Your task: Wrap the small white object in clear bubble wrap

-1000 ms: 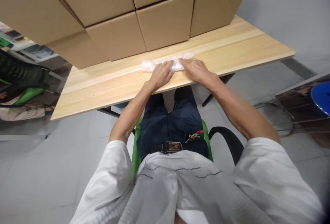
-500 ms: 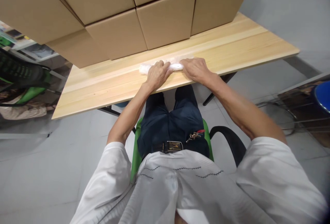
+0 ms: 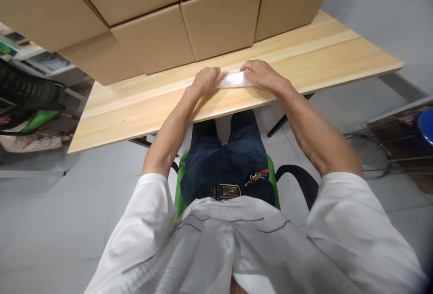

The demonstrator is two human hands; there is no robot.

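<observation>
A narrow white roll [image 3: 234,79], whose material I cannot make out for certain, lies along the wooden table [image 3: 135,109]. My left hand [image 3: 207,80] is closed over its left part, fingers curled over the far side and thumb pointing inward. The right part is gripped by my right hand [image 3: 260,74] in the same way, knuckles bent. Between the two hands a short white stretch shows. Most of both ends is covered by the hands.
Stacked cardboard boxes [image 3: 221,23] line the table's far side, close beyond my hands. At left stands a black and green chair [image 3: 32,91]. A blue round seat [image 3: 426,125] is at the far right. I sit on a green chair [image 3: 181,181] with black armrests.
Both hands have moved slightly away from me, toward the boxes, with the white roll. More of its middle shows between them, and its left end is now mostly covered.
</observation>
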